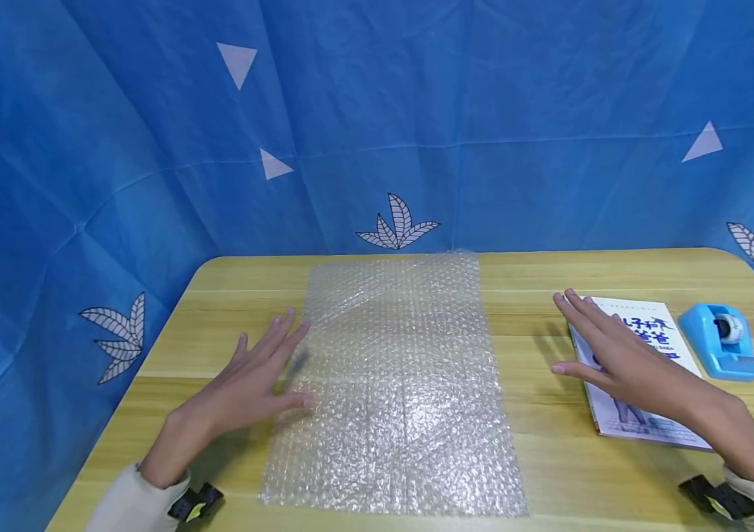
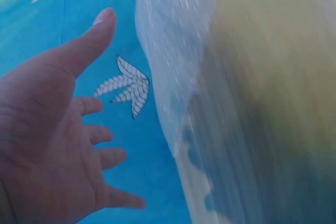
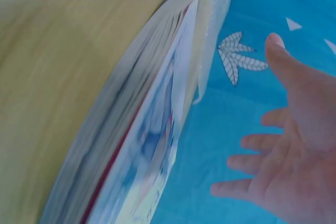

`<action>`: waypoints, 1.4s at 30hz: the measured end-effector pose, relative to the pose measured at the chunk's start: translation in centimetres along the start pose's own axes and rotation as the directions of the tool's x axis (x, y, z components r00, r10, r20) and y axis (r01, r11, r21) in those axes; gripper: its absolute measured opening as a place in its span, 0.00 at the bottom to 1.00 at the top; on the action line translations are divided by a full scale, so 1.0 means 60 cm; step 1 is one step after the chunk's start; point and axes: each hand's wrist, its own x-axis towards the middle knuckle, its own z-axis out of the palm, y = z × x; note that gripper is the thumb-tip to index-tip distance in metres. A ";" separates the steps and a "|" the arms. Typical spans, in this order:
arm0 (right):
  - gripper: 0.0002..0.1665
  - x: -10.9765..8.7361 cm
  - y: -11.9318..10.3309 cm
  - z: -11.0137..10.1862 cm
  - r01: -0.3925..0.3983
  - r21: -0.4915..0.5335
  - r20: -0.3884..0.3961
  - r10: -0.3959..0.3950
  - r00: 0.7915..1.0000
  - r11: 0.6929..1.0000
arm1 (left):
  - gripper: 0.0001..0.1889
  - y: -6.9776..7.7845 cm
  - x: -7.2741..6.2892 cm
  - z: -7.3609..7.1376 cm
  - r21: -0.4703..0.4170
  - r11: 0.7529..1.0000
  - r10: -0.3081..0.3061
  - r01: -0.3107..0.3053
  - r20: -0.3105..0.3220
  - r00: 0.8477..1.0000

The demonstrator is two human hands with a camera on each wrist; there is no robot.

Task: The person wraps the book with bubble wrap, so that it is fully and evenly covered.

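A clear sheet of bubble wrap lies flat across the middle of the wooden table. My left hand hovers at its left edge, fingers spread, holding nothing; its shadow falls on the table below. On the right, a white book with blue lettering on its cover lies on the table. Over the book's left part is my right hand, fingers straight and thumb apart, hiding some of the cover. The right wrist view shows the book's page edges beside the empty right palm.
A blue tape dispenser with a roll in it stands right of the book. Behind the wooden table hangs a blue cloth with white triangles and leaf prints. Dark wrist cameras sit at both sleeves.
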 end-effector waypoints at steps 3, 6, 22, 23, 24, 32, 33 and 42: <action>0.54 0.011 -0.008 0.004 0.010 0.010 0.027 -0.010 1.000 1.000 | 0.54 0.013 -0.005 0.005 -0.044 0.999 0.026 -0.025 0.026 0.999; 0.52 0.019 -0.016 0.008 0.028 0.021 0.046 -0.029 0.999 0.999 | 0.54 0.024 -0.009 0.011 -0.057 0.997 0.048 -0.046 0.050 0.998; 0.46 0.070 -0.065 0.037 0.235 -0.074 0.169 -0.220 0.961 0.969 | 0.50 0.038 -0.023 0.024 -0.058 0.997 0.054 -0.047 0.128 0.990; 0.47 0.072 -0.068 0.040 0.240 -0.078 0.176 -0.224 0.959 0.968 | 0.50 0.038 -0.023 0.025 -0.061 0.997 0.052 -0.044 0.133 0.990; 0.47 0.075 -0.071 0.043 0.248 -0.083 0.183 -0.230 0.956 0.965 | 0.50 0.037 -0.023 0.026 -0.066 0.997 0.051 -0.042 0.139 0.989; 0.47 0.088 -0.085 0.059 0.324 -0.156 0.214 -0.288 0.933 0.933 | 0.50 0.037 -0.021 0.032 -0.067 0.997 0.036 -0.025 0.159 0.987; 0.47 0.089 -0.085 0.060 0.330 -0.158 0.217 -0.293 0.931 0.931 | 0.50 0.036 -0.021 0.033 -0.066 0.998 0.034 -0.023 0.159 0.987; 0.44 0.097 -0.079 0.069 0.373 -0.157 0.239 -0.331 0.913 0.914 | 0.51 0.032 -0.021 0.033 -0.071 0.997 0.026 -0.014 0.171 0.985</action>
